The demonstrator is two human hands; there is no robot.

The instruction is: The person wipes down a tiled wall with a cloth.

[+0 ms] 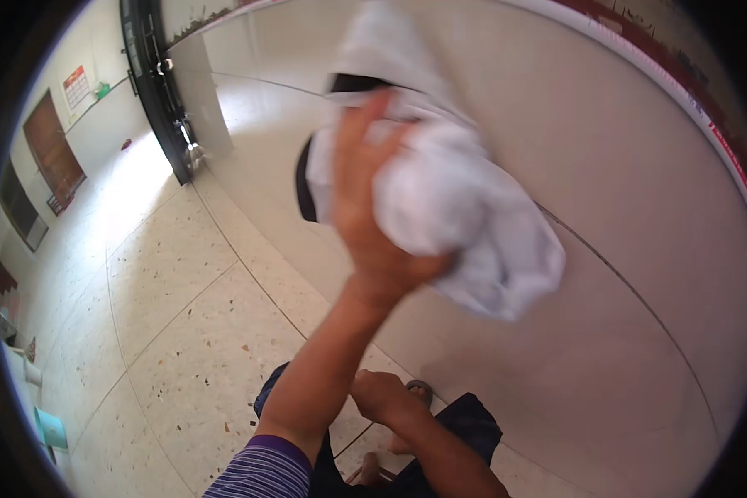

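Cloth (473,207) toward twelve o'clock looks soft, light, best gripped mid-bunch; left hand (363,207) curls half-closed around it; right hand's (380,396) grip unclear.

Daylight-like brightness fills the left side, where glare washes out part of the speckled floor (195,332) to near white; the light's source is not visible. A paler sheen shows on the glossy tiled wall (606,357) near its left end, while the rest looks evenly lit and slightly pinkish, with a soft shadow low down. Motion blur smears the left hand (363,195) and the white cloth (506,236). Wide-angle distortion bends the tile joints into arcs, and black vignetting closes off the corners.
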